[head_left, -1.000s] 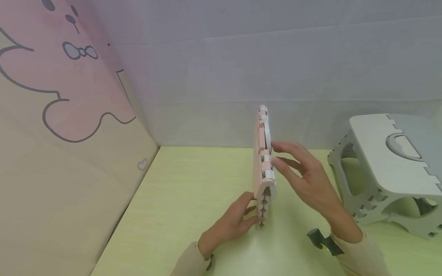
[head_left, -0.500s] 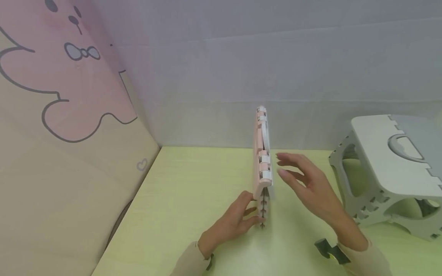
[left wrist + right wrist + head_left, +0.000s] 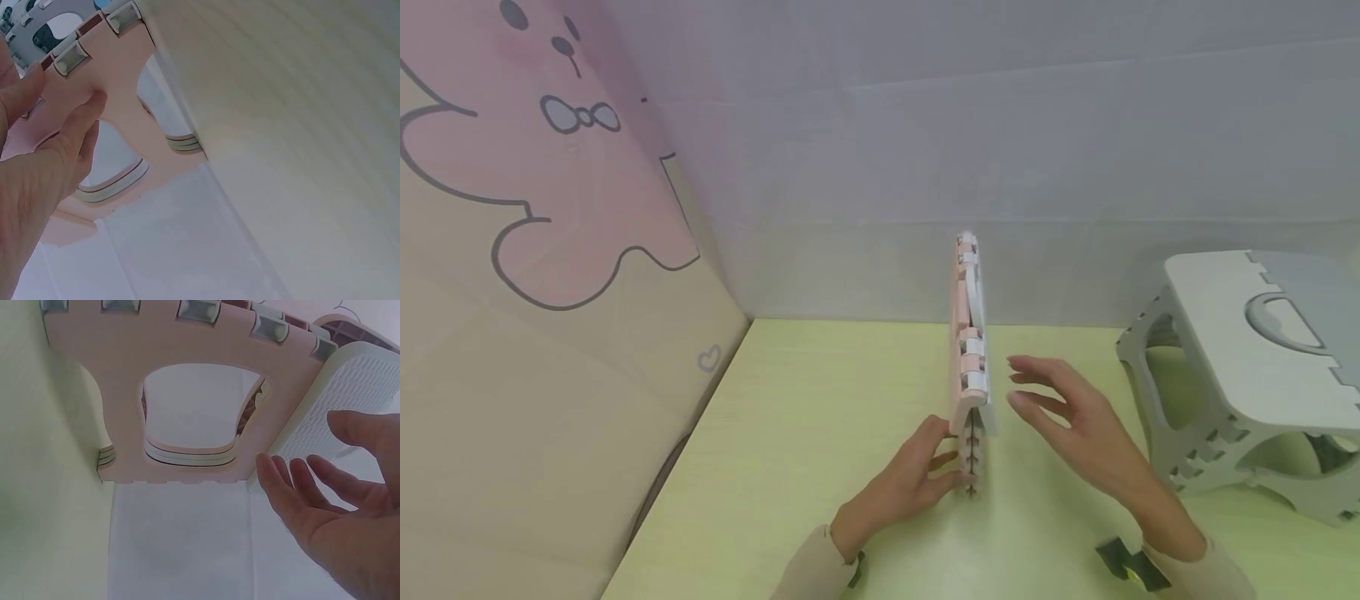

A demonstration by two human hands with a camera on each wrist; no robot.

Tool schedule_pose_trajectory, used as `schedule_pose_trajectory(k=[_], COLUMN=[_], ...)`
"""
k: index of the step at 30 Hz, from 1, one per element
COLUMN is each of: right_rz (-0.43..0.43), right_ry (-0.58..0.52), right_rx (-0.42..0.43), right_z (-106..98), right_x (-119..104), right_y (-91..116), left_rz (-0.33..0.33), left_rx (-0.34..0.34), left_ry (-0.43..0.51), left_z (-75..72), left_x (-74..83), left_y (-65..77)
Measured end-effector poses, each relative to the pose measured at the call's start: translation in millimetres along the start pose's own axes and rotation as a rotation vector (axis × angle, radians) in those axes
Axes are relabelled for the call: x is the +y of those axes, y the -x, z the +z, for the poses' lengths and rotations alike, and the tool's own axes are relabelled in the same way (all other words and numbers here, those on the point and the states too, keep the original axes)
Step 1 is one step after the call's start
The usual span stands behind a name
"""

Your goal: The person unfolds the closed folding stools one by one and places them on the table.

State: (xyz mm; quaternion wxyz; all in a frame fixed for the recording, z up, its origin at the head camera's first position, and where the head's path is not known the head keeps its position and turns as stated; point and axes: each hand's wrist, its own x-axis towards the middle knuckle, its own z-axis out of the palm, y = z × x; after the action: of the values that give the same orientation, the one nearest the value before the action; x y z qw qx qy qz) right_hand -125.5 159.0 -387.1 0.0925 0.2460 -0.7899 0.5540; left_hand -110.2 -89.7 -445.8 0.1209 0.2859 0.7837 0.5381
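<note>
A folded step stool (image 3: 972, 358), pink with white parts, stands on edge in the middle of the table. The left hand (image 3: 898, 487) holds its lower near end, with the thumb at the near edge and fingers against the pink side. In the left wrist view those fingers lie on the pink leg panel (image 3: 122, 62). To the right of the folded stool, the right hand (image 3: 1090, 437) hangs in the air, fingers loosely bent and holding nothing. The right wrist view shows a gap between its fingertips and the white textured seat half (image 3: 356, 387).
A second step stool (image 3: 1262, 350), grey and white, stands unfolded at the right. Behind the yellow-green table (image 3: 820, 383) rises a pale grey cloth wall (image 3: 880, 167). A cloth with a pink bear print (image 3: 602, 192) borders the left side.
The right hand has let go of the folded stool and drawn back to the right and toward the person. The left hand stays where it was, and the folded stool still stands.
</note>
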Motion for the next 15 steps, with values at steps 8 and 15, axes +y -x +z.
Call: schedule_pose_trajectory(k=[8,15], right_rz=[0.019,0.050], right_ry=[0.027,0.064], right_rx=[-0.023,-0.049], right_z=[0.6,5.9], right_x=[9.7,17.0], right_y=[7.3,11.6], left_rz=[-0.005,0.004], left_rx=[-0.001,0.006], left_ry=[0.006,0.005], left_z=[1.1,1.3], left_x=[-2.4,-3.1], left_y=[-1.2,-0.7])
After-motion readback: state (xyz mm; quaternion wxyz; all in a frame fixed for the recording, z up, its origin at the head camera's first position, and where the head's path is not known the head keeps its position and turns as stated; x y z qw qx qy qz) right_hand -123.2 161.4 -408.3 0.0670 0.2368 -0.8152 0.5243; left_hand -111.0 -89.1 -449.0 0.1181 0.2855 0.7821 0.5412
